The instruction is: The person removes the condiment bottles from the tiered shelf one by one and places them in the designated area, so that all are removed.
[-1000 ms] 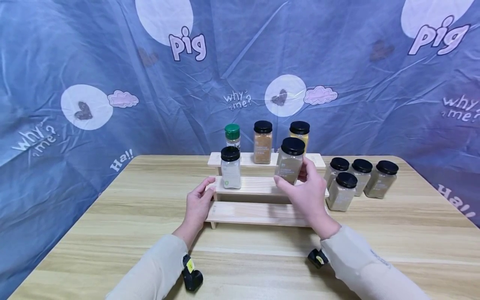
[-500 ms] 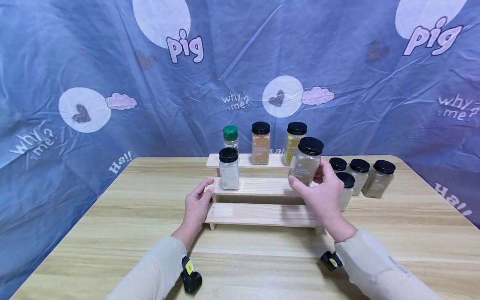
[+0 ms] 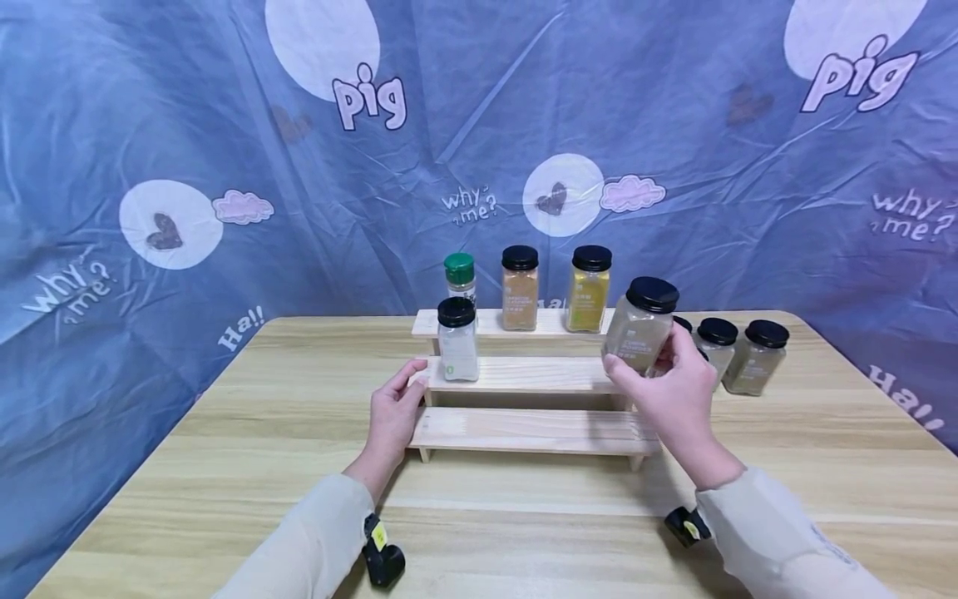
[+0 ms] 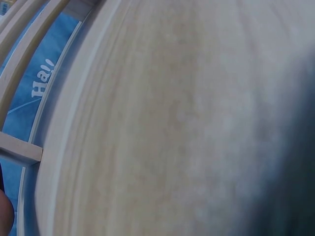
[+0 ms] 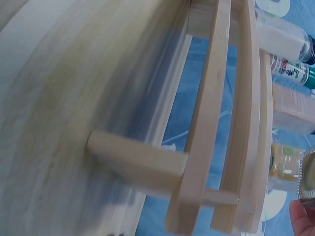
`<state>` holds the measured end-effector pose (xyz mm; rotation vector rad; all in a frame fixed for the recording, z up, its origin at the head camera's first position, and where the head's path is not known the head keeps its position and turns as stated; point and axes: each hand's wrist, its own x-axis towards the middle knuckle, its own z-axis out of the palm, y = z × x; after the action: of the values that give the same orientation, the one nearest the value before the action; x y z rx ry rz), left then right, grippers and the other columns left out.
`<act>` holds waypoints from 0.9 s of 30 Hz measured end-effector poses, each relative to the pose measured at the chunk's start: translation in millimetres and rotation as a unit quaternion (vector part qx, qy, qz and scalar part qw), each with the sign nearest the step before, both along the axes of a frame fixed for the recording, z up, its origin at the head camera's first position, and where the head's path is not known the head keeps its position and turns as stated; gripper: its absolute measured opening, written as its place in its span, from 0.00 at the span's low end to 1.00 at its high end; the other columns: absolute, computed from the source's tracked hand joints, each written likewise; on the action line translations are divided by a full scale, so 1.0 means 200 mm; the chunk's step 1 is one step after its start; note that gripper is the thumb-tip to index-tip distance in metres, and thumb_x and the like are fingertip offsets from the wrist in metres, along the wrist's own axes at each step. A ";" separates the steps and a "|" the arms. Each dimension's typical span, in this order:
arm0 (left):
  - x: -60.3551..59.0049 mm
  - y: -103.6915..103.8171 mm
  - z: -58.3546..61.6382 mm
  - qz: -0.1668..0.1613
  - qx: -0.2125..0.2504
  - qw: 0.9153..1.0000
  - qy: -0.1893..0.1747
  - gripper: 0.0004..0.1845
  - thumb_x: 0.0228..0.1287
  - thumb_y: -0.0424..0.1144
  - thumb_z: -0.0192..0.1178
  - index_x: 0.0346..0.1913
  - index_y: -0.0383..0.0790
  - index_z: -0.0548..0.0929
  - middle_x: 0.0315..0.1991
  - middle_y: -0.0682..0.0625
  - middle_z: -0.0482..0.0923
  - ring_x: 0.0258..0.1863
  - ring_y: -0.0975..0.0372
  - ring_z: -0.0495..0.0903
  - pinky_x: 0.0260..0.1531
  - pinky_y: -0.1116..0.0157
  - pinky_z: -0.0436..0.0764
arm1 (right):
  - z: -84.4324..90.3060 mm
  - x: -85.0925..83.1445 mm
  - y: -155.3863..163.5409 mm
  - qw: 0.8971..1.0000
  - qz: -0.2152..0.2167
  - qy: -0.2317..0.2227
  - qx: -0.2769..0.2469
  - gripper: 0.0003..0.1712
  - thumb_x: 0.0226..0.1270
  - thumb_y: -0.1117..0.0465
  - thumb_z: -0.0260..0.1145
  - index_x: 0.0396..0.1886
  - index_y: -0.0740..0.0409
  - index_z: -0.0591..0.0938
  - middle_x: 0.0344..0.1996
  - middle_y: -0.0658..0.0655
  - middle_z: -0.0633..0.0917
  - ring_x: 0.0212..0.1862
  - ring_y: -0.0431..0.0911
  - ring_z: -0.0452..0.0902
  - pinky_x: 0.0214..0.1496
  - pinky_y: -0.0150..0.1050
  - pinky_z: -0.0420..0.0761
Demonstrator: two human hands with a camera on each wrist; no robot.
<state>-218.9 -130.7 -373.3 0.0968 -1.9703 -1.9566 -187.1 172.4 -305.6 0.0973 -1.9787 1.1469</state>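
My right hand holds a black-lidded spice jar of grey-brown powder, slightly tilted, above the right end of a three-tier wooden rack. In the right wrist view only the jar's bottom edge and a fingertip show. My left hand grips the rack's left end at the middle tier. That tier bears a jar of white contents on its left. Along the top tier stand a green-capped bottle, a jar of orange-brown powder and a jar of yellow powder.
Several black-lidded jars stand on the wooden table right of the rack, including a grey-brown one and a paler one. My right hand partly covers the others. A blue printed cloth hangs behind the table.
My right hand has carried the grey-brown jar rightward from above the middle tier to the rack's right end, uncovering the yellow jar. My left hand stays on the rack.
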 end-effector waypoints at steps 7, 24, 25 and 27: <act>0.00 -0.01 0.00 0.001 0.008 1.000 -0.006 0.16 0.60 0.30 0.56 0.51 0.35 0.80 0.33 0.54 0.81 0.28 0.73 0.75 0.32 0.77 0.76 | -0.02 -0.01 0.07 1.000 -0.031 0.003 -0.001 0.20 0.39 0.65 0.72 0.34 0.63 0.76 0.20 0.43 0.73 0.22 0.34 0.64 0.25 0.24 0.63; 0.00 -0.01 0.01 -0.001 -0.007 1.000 -0.009 0.16 0.59 0.30 0.56 0.51 0.37 0.81 0.27 0.55 0.80 0.27 0.72 0.75 0.32 0.76 0.76 | -0.04 0.01 0.28 0.995 -0.101 0.003 -0.001 0.15 0.39 0.64 0.68 0.30 0.60 0.73 0.19 0.37 0.68 0.22 0.31 0.61 0.24 0.24 0.60; 0.00 -0.01 0.01 -0.003 -0.005 1.000 -0.009 0.16 0.59 0.29 0.56 0.51 0.36 0.81 0.27 0.55 0.80 0.27 0.72 0.75 0.32 0.76 0.76 | -0.04 0.01 0.29 0.994 -0.105 0.002 -0.003 0.15 0.39 0.64 0.68 0.29 0.57 0.73 0.19 0.36 0.68 0.21 0.30 0.61 0.24 0.24 0.60; 0.00 -0.01 0.01 -0.007 -0.001 1.000 -0.009 0.16 0.59 0.29 0.56 0.51 0.36 0.81 0.26 0.55 0.79 0.27 0.72 0.75 0.31 0.76 0.76 | -0.04 0.01 0.32 0.994 -0.113 -0.008 -0.006 0.15 0.40 0.63 0.68 0.28 0.49 0.72 0.19 0.35 0.68 0.21 0.29 0.61 0.24 0.23 0.60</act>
<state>-218.8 -132.4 -371.0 0.1006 -1.9895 -1.9697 -185.5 236.6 -313.3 -0.1403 -1.9402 1.0154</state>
